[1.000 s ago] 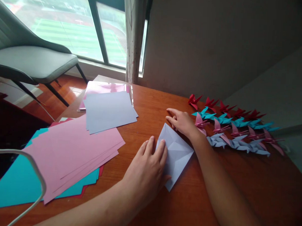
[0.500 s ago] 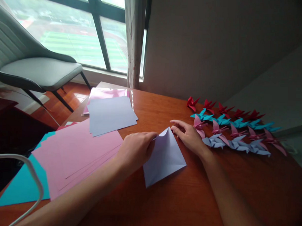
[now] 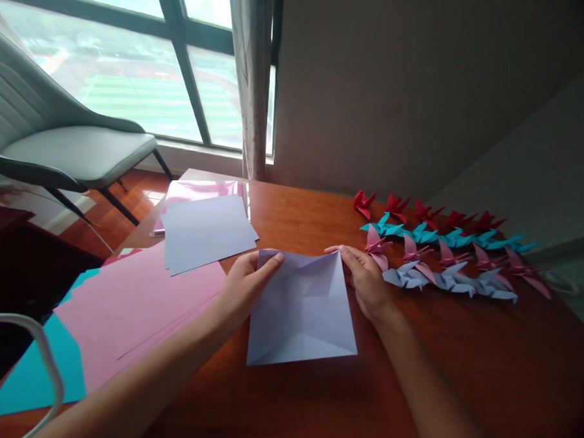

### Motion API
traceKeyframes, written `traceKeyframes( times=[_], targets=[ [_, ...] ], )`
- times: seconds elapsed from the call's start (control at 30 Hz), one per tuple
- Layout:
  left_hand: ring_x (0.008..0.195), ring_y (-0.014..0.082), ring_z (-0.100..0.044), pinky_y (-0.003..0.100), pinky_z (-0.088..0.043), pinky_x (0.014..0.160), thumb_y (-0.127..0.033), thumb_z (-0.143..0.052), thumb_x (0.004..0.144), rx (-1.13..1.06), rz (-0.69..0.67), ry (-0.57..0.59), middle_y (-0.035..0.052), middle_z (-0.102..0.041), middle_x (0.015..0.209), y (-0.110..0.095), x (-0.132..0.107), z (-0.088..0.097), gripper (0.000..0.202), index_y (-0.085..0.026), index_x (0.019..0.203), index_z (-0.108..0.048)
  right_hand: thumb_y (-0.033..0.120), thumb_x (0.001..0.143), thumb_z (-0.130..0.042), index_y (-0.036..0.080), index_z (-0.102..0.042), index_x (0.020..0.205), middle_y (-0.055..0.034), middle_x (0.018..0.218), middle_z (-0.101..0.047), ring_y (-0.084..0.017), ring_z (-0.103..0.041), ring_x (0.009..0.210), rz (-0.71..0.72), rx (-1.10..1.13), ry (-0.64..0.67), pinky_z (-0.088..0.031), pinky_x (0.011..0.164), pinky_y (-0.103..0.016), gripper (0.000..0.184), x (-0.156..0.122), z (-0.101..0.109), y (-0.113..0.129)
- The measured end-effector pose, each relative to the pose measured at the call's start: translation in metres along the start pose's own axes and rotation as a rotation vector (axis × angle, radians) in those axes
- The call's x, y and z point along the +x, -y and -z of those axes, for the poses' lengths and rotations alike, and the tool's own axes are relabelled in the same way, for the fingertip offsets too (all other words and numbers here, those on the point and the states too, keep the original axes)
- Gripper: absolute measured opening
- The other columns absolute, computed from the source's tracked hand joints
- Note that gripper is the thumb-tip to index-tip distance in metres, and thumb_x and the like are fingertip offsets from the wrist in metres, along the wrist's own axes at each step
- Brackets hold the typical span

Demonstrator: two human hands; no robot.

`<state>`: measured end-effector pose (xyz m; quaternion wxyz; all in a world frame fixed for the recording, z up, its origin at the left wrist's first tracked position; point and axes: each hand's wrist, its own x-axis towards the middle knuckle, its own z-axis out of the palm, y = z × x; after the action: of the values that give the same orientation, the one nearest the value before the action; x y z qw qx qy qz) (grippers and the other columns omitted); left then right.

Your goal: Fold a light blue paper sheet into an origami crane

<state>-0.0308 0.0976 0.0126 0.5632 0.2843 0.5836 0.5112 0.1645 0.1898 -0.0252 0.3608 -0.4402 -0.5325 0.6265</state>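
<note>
While the left hand (image 3: 245, 278) grasps the upper left corner of a creased pale sheet (image 3: 300, 313) between thumb and fingers, the right hand (image 3: 366, 287) pinches its upper right corner. The sheet spans both hands over the counter (image 3: 313, 407); contact at its lower edge cannot be determined. Pink paper (image 3: 138, 309) lies to the left; folded birds (image 3: 408, 276) stand in rows to the right. Beyond are a chair (image 3: 77, 151) and a window (image 3: 133, 86).
</note>
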Motion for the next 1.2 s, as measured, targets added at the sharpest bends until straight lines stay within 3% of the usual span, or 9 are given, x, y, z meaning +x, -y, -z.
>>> traceKeyframes(
  times=[0.23, 0.4, 0.57, 0.73, 0.97, 1.2],
  targets=[
    [0.057, 0.0167, -0.063, 0.024, -0.047, 0.054, -0.051, -0.071, 0.076, -0.135, 0.097, -0.034, 0.0018, -0.069, 0.066, 0.002, -0.001, 0.001, 0.035, -0.016, 0.078, -0.066, 0.056, 0.087, -0.058, 0.023, -0.071, 0.088, -0.0016, 0.071, -0.066, -0.017, -0.060, 0.064, 0.087, 0.020, -0.033, -0.047, 0.060, -0.029, 0.036, 0.002, -0.003, -0.004],
    [0.057, 0.0154, -0.062, 0.023, -0.046, 0.053, -0.051, -0.073, 0.074, -0.173, 0.131, -0.123, 0.0005, -0.068, 0.067, 0.004, -0.001, 0.002, 0.035, -0.018, 0.078, -0.064, 0.053, 0.084, -0.064, 0.023, -0.071, 0.089, -0.0009, 0.070, -0.064, -0.017, -0.058, 0.063, 0.079, 0.087, 0.008, -0.044, 0.056, -0.027, 0.032, 0.001, -0.001, -0.004],
    [0.059, 0.0164, -0.063, 0.024, -0.048, 0.056, -0.051, -0.073, 0.075, -0.185, 0.130, -0.097, 0.0012, -0.068, 0.068, 0.004, 0.000, 0.003, 0.035, -0.018, 0.078, -0.064, 0.051, 0.082, -0.067, 0.022, -0.072, 0.088, -0.0004, 0.068, -0.063, -0.016, -0.056, 0.061, 0.070, 0.156, 0.009, -0.042, 0.054, -0.027, 0.029, 0.001, -0.002, -0.004],
    [0.063, 0.0169, -0.064, 0.024, -0.048, 0.058, -0.053, -0.071, 0.078, -0.141, 0.055, -0.043, 0.0035, -0.070, 0.072, 0.007, 0.000, 0.003, 0.036, -0.016, 0.079, -0.066, 0.043, 0.079, -0.074, 0.024, -0.073, 0.087, 0.0014, 0.070, -0.062, -0.013, -0.054, 0.061, 0.077, 0.204, -0.006, -0.042, 0.056, -0.024, 0.021, 0.003, -0.002, -0.006],
    [0.054, 0.0116, -0.052, 0.020, -0.038, 0.050, -0.056, -0.065, 0.082, -0.034, -0.128, -0.058, -0.0006, -0.059, 0.061, 0.008, 0.000, 0.003, 0.043, -0.016, 0.070, -0.059, 0.044, 0.080, -0.073, 0.022, -0.073, 0.087, 0.0000, 0.075, -0.066, -0.011, -0.054, 0.061, 0.051, 0.330, 0.047, -0.040, 0.053, -0.023, 0.023, 0.002, -0.002, -0.005],
    [0.064, 0.0135, -0.053, 0.021, -0.039, 0.055, -0.053, -0.054, 0.092, 0.184, -0.293, 0.013, 0.0009, -0.063, 0.071, 0.011, -0.005, 0.003, 0.040, -0.015, 0.088, -0.069, 0.034, 0.073, -0.080, 0.022, -0.072, 0.088, 0.0011, 0.079, -0.068, -0.012, -0.058, 0.068, 0.068, 0.308, -0.027, -0.046, 0.065, -0.025, 0.021, 0.000, -0.004, -0.006]
  ],
)
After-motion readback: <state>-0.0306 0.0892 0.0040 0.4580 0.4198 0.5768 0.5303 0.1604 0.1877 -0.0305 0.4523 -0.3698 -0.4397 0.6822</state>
